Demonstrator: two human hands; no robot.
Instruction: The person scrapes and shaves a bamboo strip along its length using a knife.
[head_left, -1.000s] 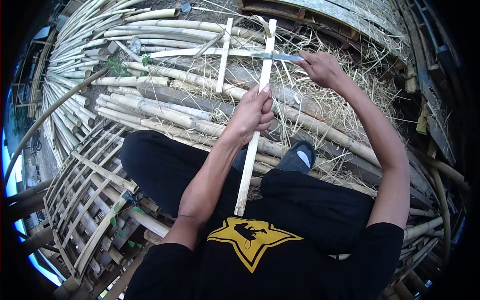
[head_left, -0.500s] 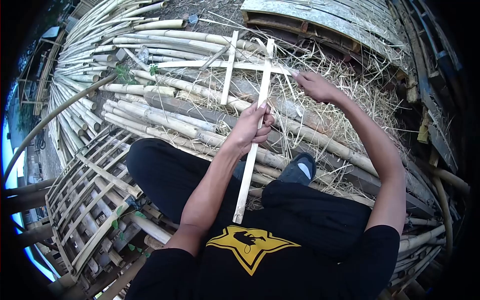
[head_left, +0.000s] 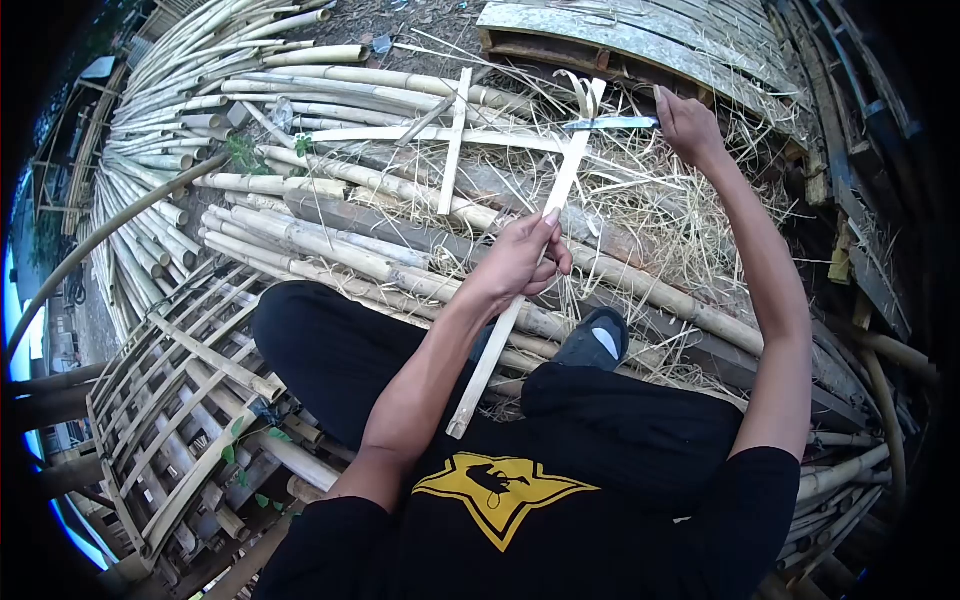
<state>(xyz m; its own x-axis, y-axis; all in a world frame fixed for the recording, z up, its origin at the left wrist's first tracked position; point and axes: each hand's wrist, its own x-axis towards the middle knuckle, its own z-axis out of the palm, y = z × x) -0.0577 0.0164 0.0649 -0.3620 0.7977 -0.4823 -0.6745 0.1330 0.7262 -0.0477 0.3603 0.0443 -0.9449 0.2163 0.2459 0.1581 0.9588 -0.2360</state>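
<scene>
A pale, flat bamboo strip (head_left: 567,182) runs slantwise up and away from my lap, with thin shavings curling at its far end. My left hand (head_left: 520,258) is closed around its middle. In my closed right hand (head_left: 690,128) is a knife (head_left: 625,124); its handle is hidden in the fist. The blade points left and lies across the strip just below the curled shavings. Another bamboo strip (head_left: 455,145) rests on the poles to the left of the held one.
Bamboo poles (head_left: 330,235) lie in rows before me, with more piled at the upper left. Loose shavings (head_left: 680,215) cover the ground at right. A wooden pallet (head_left: 590,30) stands at the back, and a woven bamboo lattice (head_left: 190,400) sits at lower left.
The strip's far end has swung to the right, and my left hand has shifted slightly right with it. My right hand has moved up and right, bringing the knife blade into clearer view.
</scene>
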